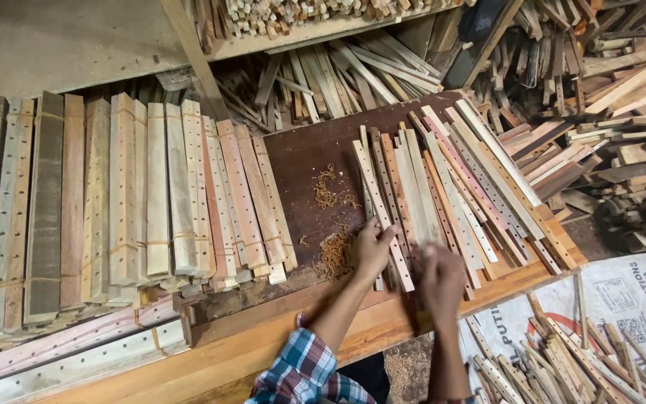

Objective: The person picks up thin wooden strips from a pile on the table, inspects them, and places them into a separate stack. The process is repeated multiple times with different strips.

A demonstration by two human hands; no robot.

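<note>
On the dark board, both your hands work the loose drilled slats.
Your left hand (371, 251) pinches 1 pale drilled slat (380, 213) near its lower end, fingers curled over it, curly shavings (333, 253) just beside. Your right hand (441, 275) is blurred, resting on the fanned slats (457, 179); whether its fingers are spread or gripping, you cannot tell. Tied bundles of slats (121, 194) stand to the left, well apart from both hands.

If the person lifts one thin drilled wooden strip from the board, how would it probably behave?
The strip under the left hand looks thin and flat, so probably light and unlikely to roll. It appears long and drilled with holes, so it may flex or snap if bent. Neighbouring strips lie loose and may shift.
</note>
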